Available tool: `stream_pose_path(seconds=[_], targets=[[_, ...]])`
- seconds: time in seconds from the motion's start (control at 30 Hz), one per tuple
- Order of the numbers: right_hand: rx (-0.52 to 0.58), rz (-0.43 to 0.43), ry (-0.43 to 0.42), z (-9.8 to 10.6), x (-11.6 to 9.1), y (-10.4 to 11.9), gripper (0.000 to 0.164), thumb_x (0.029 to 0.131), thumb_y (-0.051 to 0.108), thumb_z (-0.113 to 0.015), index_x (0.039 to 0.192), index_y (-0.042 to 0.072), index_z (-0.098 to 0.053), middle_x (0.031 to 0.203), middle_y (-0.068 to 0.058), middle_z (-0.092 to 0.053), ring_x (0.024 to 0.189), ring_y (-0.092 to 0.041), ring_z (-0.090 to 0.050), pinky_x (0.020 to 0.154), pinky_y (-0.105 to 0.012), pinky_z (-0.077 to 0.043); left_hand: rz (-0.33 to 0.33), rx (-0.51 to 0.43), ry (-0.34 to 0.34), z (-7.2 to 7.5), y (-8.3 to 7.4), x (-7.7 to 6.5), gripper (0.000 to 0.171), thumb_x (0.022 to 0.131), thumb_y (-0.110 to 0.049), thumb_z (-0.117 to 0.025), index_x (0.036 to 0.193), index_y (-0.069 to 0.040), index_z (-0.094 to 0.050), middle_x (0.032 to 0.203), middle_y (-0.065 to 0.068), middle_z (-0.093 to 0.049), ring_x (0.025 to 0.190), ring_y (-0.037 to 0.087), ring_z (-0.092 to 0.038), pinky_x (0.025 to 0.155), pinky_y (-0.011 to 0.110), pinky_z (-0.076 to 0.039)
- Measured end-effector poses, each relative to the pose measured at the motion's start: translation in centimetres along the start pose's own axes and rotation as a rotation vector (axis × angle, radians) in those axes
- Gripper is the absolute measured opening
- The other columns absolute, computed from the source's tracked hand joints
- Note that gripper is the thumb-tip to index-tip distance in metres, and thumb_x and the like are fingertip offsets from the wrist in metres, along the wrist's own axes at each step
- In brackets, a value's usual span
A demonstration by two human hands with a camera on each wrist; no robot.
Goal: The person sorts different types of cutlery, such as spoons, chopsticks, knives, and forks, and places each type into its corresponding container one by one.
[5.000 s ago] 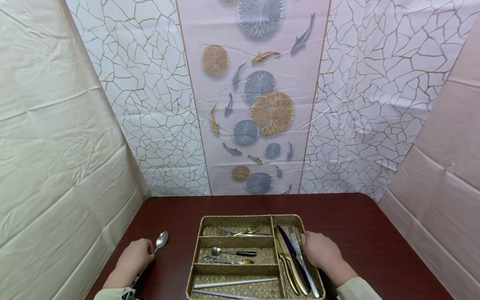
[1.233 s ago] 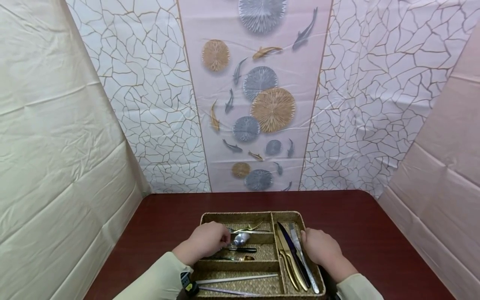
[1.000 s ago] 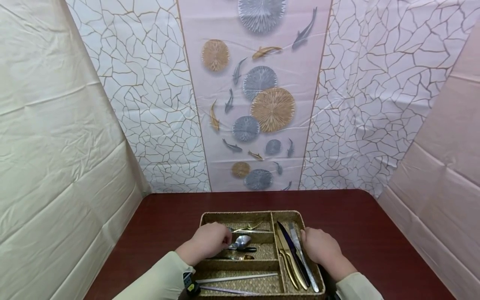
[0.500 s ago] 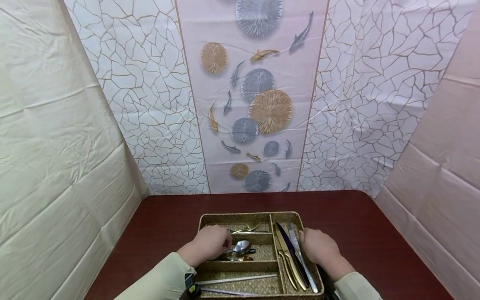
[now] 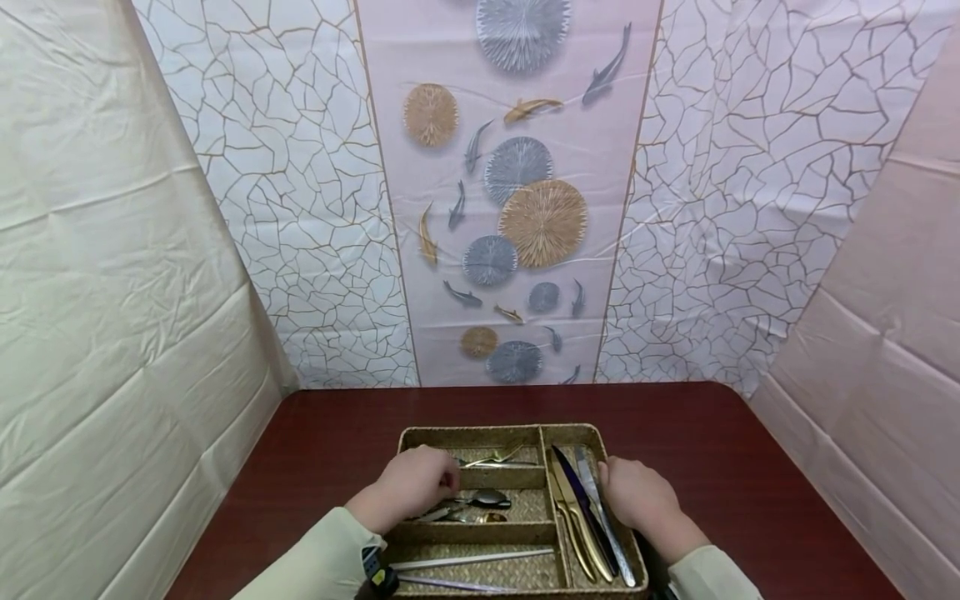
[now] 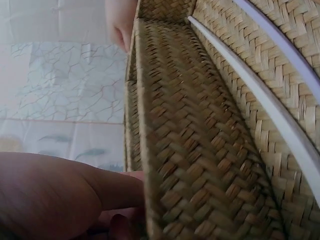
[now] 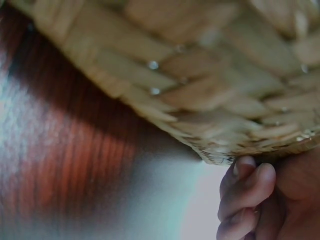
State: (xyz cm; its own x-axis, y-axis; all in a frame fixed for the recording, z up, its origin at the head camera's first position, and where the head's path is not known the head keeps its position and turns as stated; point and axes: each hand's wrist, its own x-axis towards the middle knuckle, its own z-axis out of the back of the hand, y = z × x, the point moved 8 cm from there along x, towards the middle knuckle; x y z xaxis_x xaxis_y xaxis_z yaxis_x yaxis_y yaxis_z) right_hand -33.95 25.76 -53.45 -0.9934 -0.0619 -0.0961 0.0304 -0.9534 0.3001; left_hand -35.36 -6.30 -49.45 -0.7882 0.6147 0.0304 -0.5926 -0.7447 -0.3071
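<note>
A woven cutlery tray (image 5: 480, 530) with compartments stands on the table. My left hand (image 5: 412, 486) reaches over its left side into the middle compartment. A silver spoon (image 5: 489, 497) lies there, its bowl over a black-handled spoon, its handle running toward my left fingers. Those fingertips are hidden, so whether they hold the handle cannot be told. In the left wrist view, my left thumb (image 6: 117, 190) passes behind the woven divider (image 6: 200, 135). My right hand (image 5: 641, 497) grips the tray's right rim; its curled fingers (image 7: 245, 200) show beside the weave in the right wrist view.
Several knives (image 5: 588, 517), gold, black and silver, lie in the long right compartment. Forks (image 5: 498, 460) lie in the back one. Chopsticks (image 5: 480, 558) lie in the front one. The dark red table (image 5: 337, 450) extends around the tray, with patterned cloth (image 5: 517, 208) behind.
My left hand has carried the silver spoon from the table at left into the tray's middle compartment. The bowl has sunk lower, and the hand has shifted slightly up and left. The right hand stays.
</note>
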Motion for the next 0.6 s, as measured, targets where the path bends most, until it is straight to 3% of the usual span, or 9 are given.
stream_pose_path(seconds=[0.03, 0.1, 0.2, 0.4, 0.6], targets=[[-0.001, 0.002, -0.003, 0.0, 0.0, 0.0, 0.044, 0.117, 0.025, -0.049, 0.133, -0.009, -0.07, 0.122, -0.025, -0.075, 0.098, -0.041, -0.075, 0.084, -0.062, -0.06, 0.012, -0.017, -0.003, 0.2, 0.3, -0.2, 0.03, 0.1, -0.006, -0.075, 0.076, -0.024, -0.07, 0.067, -0.02, -0.051, 0.058, 0.001, -0.042, 0.056, 0.028, -0.039], [-0.006, 0.003, -0.011, 0.0, 0.0, -0.1, 0.043, 0.117, 0.025, -0.049, 0.132, -0.008, -0.071, 0.12, -0.024, -0.075, 0.098, -0.042, -0.075, 0.084, -0.063, -0.06, 0.044, -0.033, -0.026, 0.8, 0.8, -0.7, 0.016, 0.1, -0.01, -0.078, 0.09, -0.023, -0.078, 0.077, -0.019, -0.061, 0.065, 0.001, -0.054, 0.06, 0.03, -0.048], [-0.013, 0.007, -0.017, -0.1, 0.1, -0.1, 0.043, 0.117, 0.026, -0.048, 0.131, -0.008, -0.071, 0.119, -0.024, -0.076, 0.097, -0.042, -0.075, 0.083, -0.063, -0.06, 0.109, -0.06, -0.069, 2.0, 1.8, -1.5, 0.006, 0.102, -0.015, -0.078, 0.106, -0.019, -0.079, 0.08, -0.015, -0.063, 0.064, 0.005, -0.057, 0.06, 0.033, -0.051], [-0.009, 0.015, -0.019, -0.1, 0.1, -0.2, 0.042, 0.117, 0.025, -0.047, 0.128, -0.007, -0.072, 0.115, -0.023, -0.076, 0.092, -0.041, -0.075, 0.081, -0.063, -0.06, 0.24, -0.077, -0.186, 4.0, 3.9, -3.4, 0.017, 0.107, -0.019, -0.072, 0.123, -0.012, -0.071, 0.078, -0.01, -0.058, 0.056, 0.009, -0.052, 0.052, 0.032, -0.043], [-0.004, 0.016, -0.013, -0.1, 0.1, 0.0, 0.042, 0.117, 0.024, -0.048, 0.129, -0.008, -0.072, 0.116, -0.024, -0.076, 0.095, -0.041, -0.075, 0.083, -0.062, -0.06, 0.326, -0.082, -0.16, 2.5, 6.0, -4.6, 0.027, 0.109, -0.018, -0.07, 0.132, -0.006, -0.063, 0.081, -0.005, -0.059, 0.058, 0.013, -0.054, 0.051, 0.035, -0.043]])
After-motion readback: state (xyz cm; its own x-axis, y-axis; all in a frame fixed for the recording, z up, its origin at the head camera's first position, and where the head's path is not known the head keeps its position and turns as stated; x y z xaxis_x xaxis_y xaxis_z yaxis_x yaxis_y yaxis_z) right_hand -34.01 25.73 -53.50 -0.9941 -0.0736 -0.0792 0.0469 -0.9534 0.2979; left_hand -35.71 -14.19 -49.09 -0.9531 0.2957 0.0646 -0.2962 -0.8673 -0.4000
